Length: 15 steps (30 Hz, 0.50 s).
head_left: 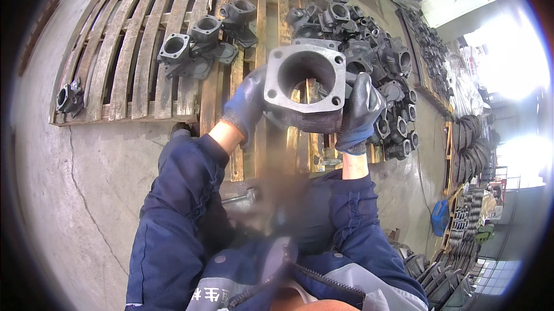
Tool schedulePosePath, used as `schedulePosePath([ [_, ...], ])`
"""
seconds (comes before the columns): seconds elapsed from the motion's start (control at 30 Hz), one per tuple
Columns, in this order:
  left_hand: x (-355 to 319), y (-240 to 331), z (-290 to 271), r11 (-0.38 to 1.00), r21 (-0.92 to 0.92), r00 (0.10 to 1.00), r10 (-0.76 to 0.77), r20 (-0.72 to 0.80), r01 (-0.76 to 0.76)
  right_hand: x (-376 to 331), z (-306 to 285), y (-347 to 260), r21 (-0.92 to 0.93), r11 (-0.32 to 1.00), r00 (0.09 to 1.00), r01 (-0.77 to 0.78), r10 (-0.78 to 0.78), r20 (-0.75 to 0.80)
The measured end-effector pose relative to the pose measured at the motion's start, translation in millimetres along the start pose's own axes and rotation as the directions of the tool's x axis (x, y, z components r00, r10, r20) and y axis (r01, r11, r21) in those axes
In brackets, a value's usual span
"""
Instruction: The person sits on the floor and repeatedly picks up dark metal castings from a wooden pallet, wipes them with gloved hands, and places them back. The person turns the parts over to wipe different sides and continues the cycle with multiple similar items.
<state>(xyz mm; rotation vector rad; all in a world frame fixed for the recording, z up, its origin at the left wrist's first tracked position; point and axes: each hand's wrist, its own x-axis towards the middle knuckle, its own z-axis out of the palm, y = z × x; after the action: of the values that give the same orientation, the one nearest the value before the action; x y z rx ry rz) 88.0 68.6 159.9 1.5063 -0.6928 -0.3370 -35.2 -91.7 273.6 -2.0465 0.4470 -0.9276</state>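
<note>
Two wooden pallets (120, 92) lay far left and centre, a heap of dark castings (360, 51) at far right. Nearer, a square-flanged metal casting (294, 68) was raised at centre between the gloved left hand (247, 103) and right hand (360, 112), fingers holding it from opposite sides.

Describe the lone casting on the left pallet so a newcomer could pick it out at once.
Find the slatted wooden pallet at the upper left of the view. At its near-left corner lies a small, dark grey metal casting with a round opening. It sits by itself, while the other castings on that side bunch around the pallet's right edge.
</note>
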Motion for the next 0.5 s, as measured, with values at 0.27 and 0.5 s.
schedulePosePath([
  [0.27, 4.6, 37.5, -2.0, 0.843, -0.490, 0.971, -0.240, 0.022, 0.220, 1.5, 3.0, 28.3, -0.527, 0.706, 0.854, 0.474, -0.514, 0.079],
  [0.5, 1.0, 54.3, -27.5, 0.735, -0.504, 0.888, -0.324, 0.327, 0.454, -2.9, -24.6, 65.3, -0.196, 0.940, 0.934, 0.280, -0.220, 0.281],
])
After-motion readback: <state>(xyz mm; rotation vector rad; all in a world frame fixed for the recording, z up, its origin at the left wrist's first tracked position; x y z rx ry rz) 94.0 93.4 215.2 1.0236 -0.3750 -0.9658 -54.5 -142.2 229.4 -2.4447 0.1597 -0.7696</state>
